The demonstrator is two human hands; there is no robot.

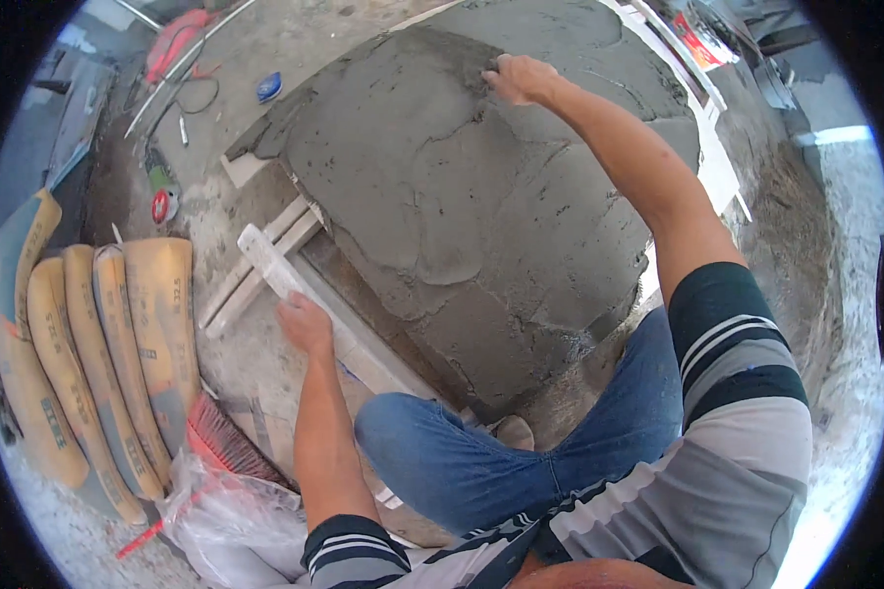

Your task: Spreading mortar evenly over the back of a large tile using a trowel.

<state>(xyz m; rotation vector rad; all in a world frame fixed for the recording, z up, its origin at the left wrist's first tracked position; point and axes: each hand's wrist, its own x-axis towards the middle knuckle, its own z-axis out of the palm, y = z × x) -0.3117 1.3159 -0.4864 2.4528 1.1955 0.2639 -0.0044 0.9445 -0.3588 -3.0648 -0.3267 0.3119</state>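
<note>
A broad sheet of wet grey mortar (550,187) covers the work surface in front of me. At its far part, my right hand (521,80) is closed in a grip, with the arm stretched out. It seems to hold a trowel (452,47), whose flat blade is smeared with mortar and hard to tell from the surface. Along the near left side lies a long whitish board (314,294), slanting from upper left towards my knees. My left hand (306,324) grips the board's left edge; its fingertips are partly hidden.
Filled tan sacks (157,324) line the left side. Near them are a red-bristled broom (228,437) and clear plastic sheeting (231,520). An angle grinder (163,196), a blue roundish item (269,87) and a cable (172,98) lie farther off. Wooden battens (265,260) jut from the mortar's left edge.
</note>
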